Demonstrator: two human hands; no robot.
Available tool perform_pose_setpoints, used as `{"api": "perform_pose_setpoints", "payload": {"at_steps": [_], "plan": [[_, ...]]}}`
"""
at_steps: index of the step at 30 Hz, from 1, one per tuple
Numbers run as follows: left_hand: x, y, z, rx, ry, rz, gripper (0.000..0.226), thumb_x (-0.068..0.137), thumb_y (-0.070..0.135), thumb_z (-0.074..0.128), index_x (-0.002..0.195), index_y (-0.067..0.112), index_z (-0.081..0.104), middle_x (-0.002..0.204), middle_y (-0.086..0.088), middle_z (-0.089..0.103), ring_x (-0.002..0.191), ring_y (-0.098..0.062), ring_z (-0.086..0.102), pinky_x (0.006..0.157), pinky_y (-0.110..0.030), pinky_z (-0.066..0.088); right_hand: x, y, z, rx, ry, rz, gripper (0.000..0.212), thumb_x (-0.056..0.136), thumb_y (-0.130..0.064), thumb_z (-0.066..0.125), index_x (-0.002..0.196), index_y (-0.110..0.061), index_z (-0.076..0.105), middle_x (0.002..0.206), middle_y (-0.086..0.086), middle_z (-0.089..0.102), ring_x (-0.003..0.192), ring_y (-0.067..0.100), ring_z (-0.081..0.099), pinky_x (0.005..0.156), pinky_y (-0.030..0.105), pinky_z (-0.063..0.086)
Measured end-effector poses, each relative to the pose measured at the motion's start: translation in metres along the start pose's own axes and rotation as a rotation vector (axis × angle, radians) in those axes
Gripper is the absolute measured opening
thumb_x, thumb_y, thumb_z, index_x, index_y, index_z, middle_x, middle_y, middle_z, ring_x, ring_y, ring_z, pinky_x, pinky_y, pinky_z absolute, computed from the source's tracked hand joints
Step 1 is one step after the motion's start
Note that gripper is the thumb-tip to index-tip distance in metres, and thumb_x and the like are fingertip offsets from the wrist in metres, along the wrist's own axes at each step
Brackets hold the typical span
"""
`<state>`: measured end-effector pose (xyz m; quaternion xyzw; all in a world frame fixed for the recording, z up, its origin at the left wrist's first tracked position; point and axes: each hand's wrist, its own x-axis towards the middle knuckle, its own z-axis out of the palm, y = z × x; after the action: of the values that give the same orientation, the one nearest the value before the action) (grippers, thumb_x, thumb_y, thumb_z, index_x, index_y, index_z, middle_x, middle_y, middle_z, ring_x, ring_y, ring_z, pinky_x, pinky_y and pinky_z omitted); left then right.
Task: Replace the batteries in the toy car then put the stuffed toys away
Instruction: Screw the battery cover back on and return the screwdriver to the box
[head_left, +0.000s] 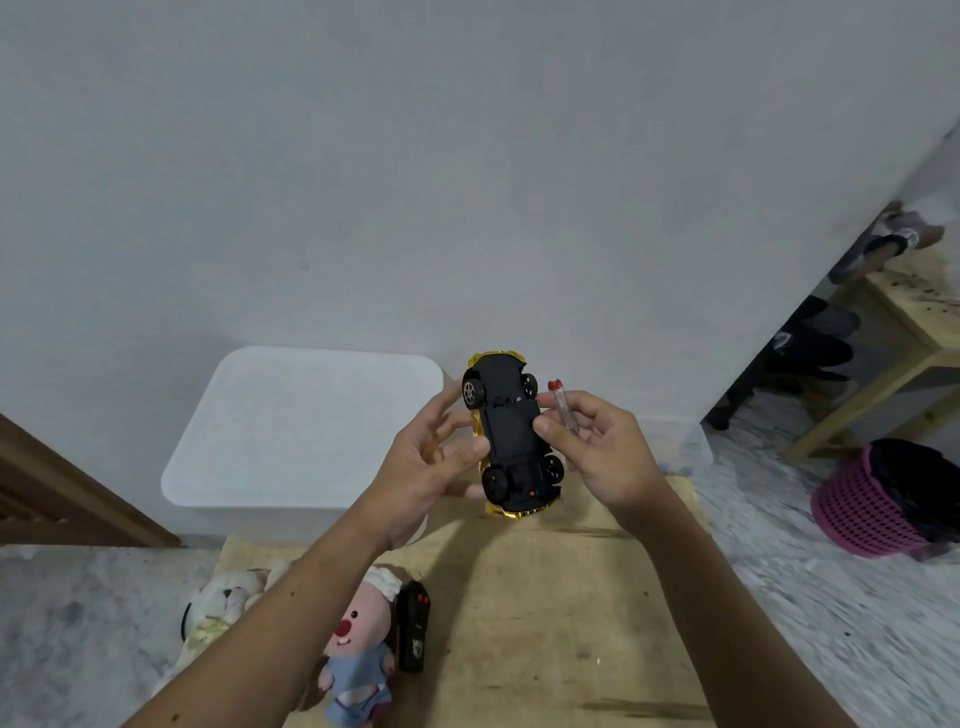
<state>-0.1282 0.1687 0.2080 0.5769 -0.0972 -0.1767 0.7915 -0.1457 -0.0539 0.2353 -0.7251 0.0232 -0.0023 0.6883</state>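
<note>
At frame centre, head view: the left hand (441, 457) grips the upturned toy car (511, 436); the right hand (597, 447) pinches a clear-handled screwdriver (562, 408) beside it. Lower left, two stuffed toys (358, 649) lie on the wooden tabletop (545, 623).

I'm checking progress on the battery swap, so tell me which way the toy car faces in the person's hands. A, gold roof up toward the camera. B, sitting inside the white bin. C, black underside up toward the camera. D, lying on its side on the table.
C: the car shows its black underside and all four wheels to the camera, held above the table by the left hand, with the right hand touching its side.
</note>
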Motion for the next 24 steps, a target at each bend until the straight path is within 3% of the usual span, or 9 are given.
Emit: {"api": "perform_pose_setpoints", "payload": {"at_steps": [3,6,9,11,14,17,22,24], "plan": [[0.001,-0.007,0.004,0.027,0.004,0.002,0.065,0.088,0.017,0.081,0.148,0.019,0.056,0.132,-0.010,0.072,0.102,-0.026,0.072,0.067,-0.035,0.063,-0.003,0.007,-0.001,0.074,-0.045,0.029,0.022,0.097,-0.006,0.069,0.119,-0.009,0.072,0.106,0.008,0.080,0.100,0.018,0.076,0.085,0.025,0.059],[-0.001,-0.018,0.008,0.046,-0.073,-0.009,0.066,0.081,0.033,0.091,0.138,0.013,0.066,0.127,-0.017,0.073,0.112,-0.034,0.070,0.093,-0.047,0.060,-0.009,0.016,-0.003,0.077,-0.074,0.027,0.021,0.098,-0.001,0.066,0.119,0.003,0.069,0.086,0.000,0.077,0.073,0.002,0.069,0.066,0.013,0.053],[-0.003,-0.028,0.011,0.032,-0.071,-0.057,0.056,0.078,0.030,0.091,0.129,0.015,0.072,0.118,-0.013,0.077,0.109,-0.027,0.074,0.092,-0.044,0.062,-0.012,0.022,-0.004,0.043,-0.062,0.021,0.019,0.098,0.000,0.066,0.116,0.003,0.071,0.080,-0.006,0.076,0.068,-0.002,0.067,0.062,0.010,0.050],[-0.004,-0.035,0.013,0.045,-0.036,-0.076,0.058,0.075,0.028,0.091,0.128,0.015,0.072,0.115,-0.012,0.078,0.107,-0.028,0.074,0.091,-0.046,0.062,-0.016,0.022,-0.003,0.001,-0.038,0.007,0.017,0.096,-0.003,0.071,0.113,-0.004,0.074,0.084,-0.001,0.078,0.076,0.003,0.071,0.071,0.015,0.054],[-0.004,-0.042,0.014,0.044,0.014,-0.096,0.069,0.069,0.036,0.098,0.129,0.015,0.071,0.121,-0.019,0.076,0.113,-0.038,0.073,0.095,-0.061,0.059,-0.023,0.031,-0.006,-0.063,0.000,-0.035,0.017,0.093,-0.011,0.077,0.110,-0.011,0.076,0.094,0.011,0.079,0.095,0.025,0.076,0.088,0.034,0.061],[-0.003,-0.045,0.014,0.069,0.063,-0.114,0.063,0.074,0.032,0.094,0.129,0.015,0.070,0.124,-0.019,0.075,0.115,-0.043,0.072,0.095,-0.066,0.058,-0.032,0.037,-0.013,-0.061,-0.024,-0.037,0.019,0.093,-0.013,0.077,0.112,-0.014,0.077,0.101,0.008,0.079,0.105,0.023,0.075,0.097,0.045,0.061],[0.000,-0.042,0.020,0.070,0.171,-0.169,0.061,0.077,0.033,0.086,0.127,0.005,0.064,0.120,-0.022,0.075,0.099,-0.033,0.078,0.074,-0.042,0.067,-0.036,0.048,-0.014,-0.103,-0.121,-0.067,0.037,0.083,-0.023,0.087,0.118,-0.023,0.077,0.112,0.008,0.074,0.112,0.031,0.072,0.097,0.057,0.059],[0.001,-0.043,0.021,0.050,0.188,-0.183,0.060,0.077,0.037,0.084,0.123,0.005,0.064,0.116,-0.021,0.075,0.098,-0.032,0.079,0.070,-0.042,0.068,-0.035,0.055,-0.017,-0.138,-0.131,-0.077,0.045,0.079,-0.030,0.090,0.121,-0.024,0.074,0.115,0.007,0.075,0.109,0.036,0.072,0.094,0.060,0.059]]}}
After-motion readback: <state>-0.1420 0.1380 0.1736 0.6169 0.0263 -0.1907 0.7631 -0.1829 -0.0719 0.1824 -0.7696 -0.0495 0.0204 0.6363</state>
